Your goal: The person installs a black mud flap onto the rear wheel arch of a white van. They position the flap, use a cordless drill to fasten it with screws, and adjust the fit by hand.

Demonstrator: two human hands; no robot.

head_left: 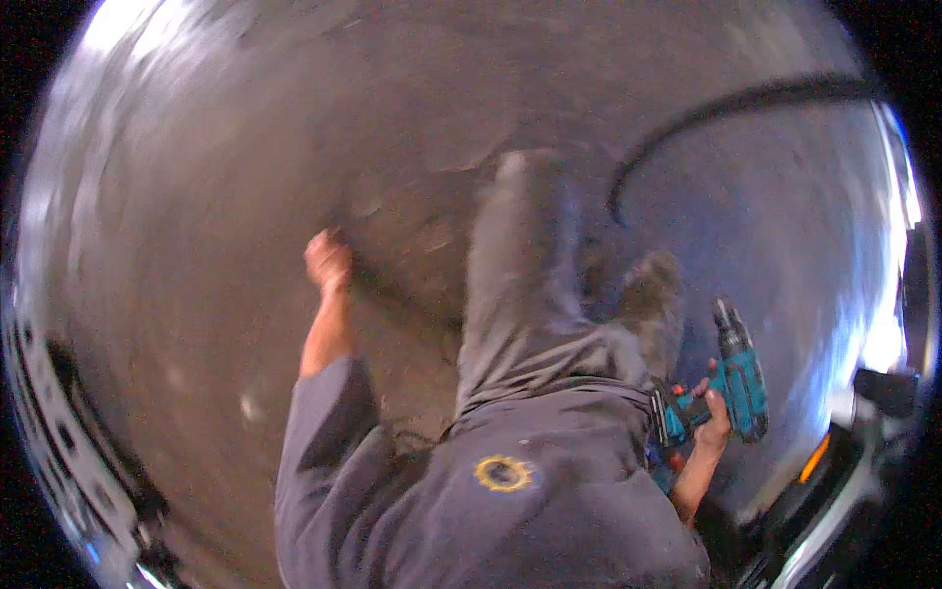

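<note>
A teal and black cordless drill is in my right hand, whose fingers wrap round its handle. The drill's chuck points forward, away from me, and its battery end is close to my right hip. Out to the left, my left hand is held over the floor with its fingers closed. A small dark patch shows at its fingertips, but blur hides what it is, if anything.
A thick dark hose curves in from the far right above the grey-brown floor. Dark and silver equipment with an orange strip stands at the lower right. A metal frame with holes lines the left edge.
</note>
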